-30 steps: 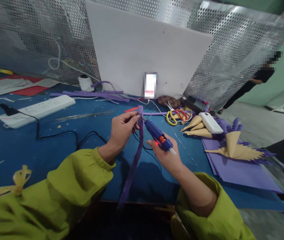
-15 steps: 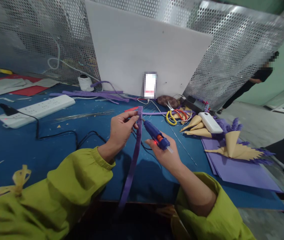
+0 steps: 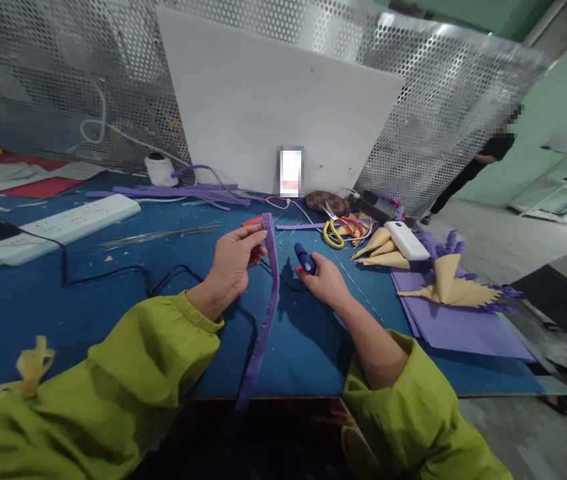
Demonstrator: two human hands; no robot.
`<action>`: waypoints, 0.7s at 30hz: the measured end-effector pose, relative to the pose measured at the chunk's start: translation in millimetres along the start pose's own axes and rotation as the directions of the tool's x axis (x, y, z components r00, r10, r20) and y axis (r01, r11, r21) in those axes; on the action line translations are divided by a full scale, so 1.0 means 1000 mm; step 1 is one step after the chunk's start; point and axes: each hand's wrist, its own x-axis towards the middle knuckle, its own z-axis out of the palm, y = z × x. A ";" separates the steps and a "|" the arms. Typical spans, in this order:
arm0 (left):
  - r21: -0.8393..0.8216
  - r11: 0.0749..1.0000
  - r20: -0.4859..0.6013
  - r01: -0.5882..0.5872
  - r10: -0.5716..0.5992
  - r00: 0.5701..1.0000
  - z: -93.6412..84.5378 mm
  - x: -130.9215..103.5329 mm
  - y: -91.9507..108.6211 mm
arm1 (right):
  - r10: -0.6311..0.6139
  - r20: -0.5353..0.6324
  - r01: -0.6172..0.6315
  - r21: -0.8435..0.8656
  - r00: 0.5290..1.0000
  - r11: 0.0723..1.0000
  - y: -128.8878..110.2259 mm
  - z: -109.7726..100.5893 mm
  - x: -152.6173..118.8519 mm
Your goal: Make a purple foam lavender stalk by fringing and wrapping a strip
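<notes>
And here the left hand pinches the strip near its top, thumb and fingers closed on it. Purple, thin and papery, edge ruffled, it hangs below those fingers, over the near edge of the bench. The right hand's fingers wrap a glue gun, rounded blue plastic, clear of the strip. The strip seems unattached, so this piece looks early; glue on it, can't tell. Beyond the right fingers, tan cones lie already rolled, smooth and pointed.

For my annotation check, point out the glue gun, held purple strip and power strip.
Glue gun [image 3: 305,259]: head view, blue body.
Held purple strip [image 3: 269,312]: head view, middle of its length.
Power strip [image 3: 70,224]: head view, top face.
</notes>
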 end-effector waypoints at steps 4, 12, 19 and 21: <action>-0.022 0.999 -0.010 0.029 -0.029 1.000 0.000 0.001 0.002 | 0.147 0.073 -0.164 0.475 0.987 0.865 0.012 0.000 0.013; -0.028 0.998 0.028 0.059 -0.059 0.998 0.000 0.001 0.000 | 0.190 0.140 -0.232 0.419 0.972 0.878 0.023 -0.004 0.026; -0.006 0.997 0.065 0.072 -0.071 0.995 0.001 -0.001 -0.005 | 0.294 -0.072 -0.302 -0.317 0.953 0.899 0.039 -0.033 0.029; 0.002 0.997 0.073 0.072 -0.072 0.995 0.001 -0.003 -0.005 | 0.305 -0.095 -0.310 -0.506 0.947 0.805 0.041 -0.041 0.029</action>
